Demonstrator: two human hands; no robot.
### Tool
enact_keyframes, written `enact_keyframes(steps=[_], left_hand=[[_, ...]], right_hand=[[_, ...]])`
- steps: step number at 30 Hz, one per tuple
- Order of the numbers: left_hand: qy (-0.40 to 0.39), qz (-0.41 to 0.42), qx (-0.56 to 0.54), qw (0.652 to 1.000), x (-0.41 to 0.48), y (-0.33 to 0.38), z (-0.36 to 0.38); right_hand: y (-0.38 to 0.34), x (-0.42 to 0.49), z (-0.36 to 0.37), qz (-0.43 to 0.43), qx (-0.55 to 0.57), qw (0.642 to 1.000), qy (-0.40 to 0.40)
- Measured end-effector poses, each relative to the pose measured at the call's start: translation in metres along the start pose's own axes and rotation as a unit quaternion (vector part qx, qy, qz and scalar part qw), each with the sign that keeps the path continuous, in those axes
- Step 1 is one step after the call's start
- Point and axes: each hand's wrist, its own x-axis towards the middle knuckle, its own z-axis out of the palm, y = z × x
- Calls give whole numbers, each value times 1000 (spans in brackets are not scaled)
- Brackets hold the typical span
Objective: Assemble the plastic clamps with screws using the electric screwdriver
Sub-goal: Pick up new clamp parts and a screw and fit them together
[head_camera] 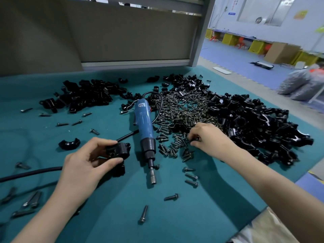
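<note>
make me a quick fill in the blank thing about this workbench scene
The left hand grips a black plastic ____.
The right hand pinches a ____ at the edge of the pile.
The electric screwdriver lying between the hands has a ____ body.
Missing: clamp; screw; blue.

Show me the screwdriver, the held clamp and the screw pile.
screwdriver (143, 120): head view, on its blue body.
clamp (119, 150): head view, on its black upper face.
screw pile (184, 109): head view, at the heap's middle.

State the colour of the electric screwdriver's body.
Blue is the electric screwdriver body's colour, clearest in the head view.
</note>
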Motion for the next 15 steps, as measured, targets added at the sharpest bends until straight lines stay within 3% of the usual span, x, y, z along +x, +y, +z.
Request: enact_keyframes(steps=[7, 11, 13, 15], left_hand=[[1, -22, 2, 1000, 0, 3, -2], [1, -27, -5, 1000, 1, 4, -1], [-3, -28, -7, 1000, 1, 4, -1], [-5, -25, -8, 1000, 2, 2, 0]], right_hand=[[-9, 6, -12, 4, 19, 998, -63], [-41, -8, -32, -15, 158, 985, 62], [-76, -17, -45, -84, 225, 966, 97], [-110, -20, -51, -175, 214, 954, 117]])
